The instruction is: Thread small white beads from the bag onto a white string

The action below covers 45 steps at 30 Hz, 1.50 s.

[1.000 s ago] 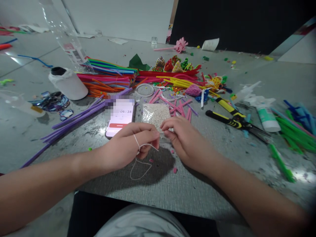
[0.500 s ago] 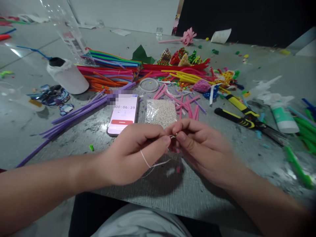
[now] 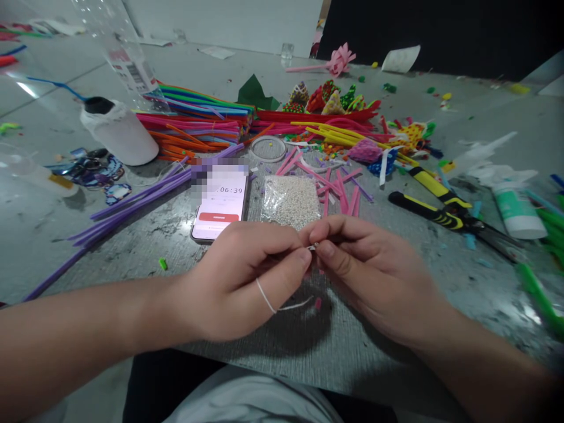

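Fingertips [image 3: 303,258] of our left hand [image 3: 247,282] and right hand [image 3: 374,276] met, pinched shut, the right on a tiny pale bead [image 3: 312,247], the left on white elastic cord [image 3: 266,295] that looped over one left finger. All this was just in front of the bag of white beads [image 3: 291,201]. Left of that bag lay the phone [image 3: 220,202]; right of it, yellow-handled pliers [image 3: 436,202]; behind it, pink pipe-cleaner pieces [image 3: 335,182].
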### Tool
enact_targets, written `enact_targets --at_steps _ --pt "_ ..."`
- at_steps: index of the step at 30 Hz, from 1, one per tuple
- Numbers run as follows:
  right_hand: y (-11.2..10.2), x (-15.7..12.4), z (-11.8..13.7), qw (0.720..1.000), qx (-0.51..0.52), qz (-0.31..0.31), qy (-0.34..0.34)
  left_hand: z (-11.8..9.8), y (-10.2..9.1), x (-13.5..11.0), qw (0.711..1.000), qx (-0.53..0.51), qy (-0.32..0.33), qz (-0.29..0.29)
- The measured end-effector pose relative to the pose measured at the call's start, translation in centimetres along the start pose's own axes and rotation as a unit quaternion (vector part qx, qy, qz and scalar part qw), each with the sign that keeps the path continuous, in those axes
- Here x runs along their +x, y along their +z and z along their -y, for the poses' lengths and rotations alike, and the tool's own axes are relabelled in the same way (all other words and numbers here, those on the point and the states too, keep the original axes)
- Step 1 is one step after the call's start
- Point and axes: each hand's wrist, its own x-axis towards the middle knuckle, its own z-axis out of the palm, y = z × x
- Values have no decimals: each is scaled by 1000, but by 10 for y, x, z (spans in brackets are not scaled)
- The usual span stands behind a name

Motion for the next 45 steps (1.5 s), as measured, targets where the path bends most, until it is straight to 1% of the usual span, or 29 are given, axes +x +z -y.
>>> enact_targets --at_steps 5,9,14,18,26,32,36,45 --pt "2 0 5 999 -33 -8 5 2 0 2 1000 -4 13 6" --pt "3 -1 9 998 -65 -23 11 3 0 3 999 3 53 0" --pt "6 -2 12 992 -122 -39 1 3 -1 4 998 12 64 6" --pt "8 -1 14 987 -151 -54 -13 3 1 6 996 27 81 -5" --pt "9 -3 14 985 -163 -58 -24 4 0 5 997 41 63 19" --pt "8 -2 16 979 -190 -67 -39 4 1 5 998 31 57 16" --pt "9 -1 16 973 -212 -75 -50 5 1 7 997 51 54 2" --pt "8 -1 13 956 -269 -89 -75 4 0 5 996 79 46 -1"
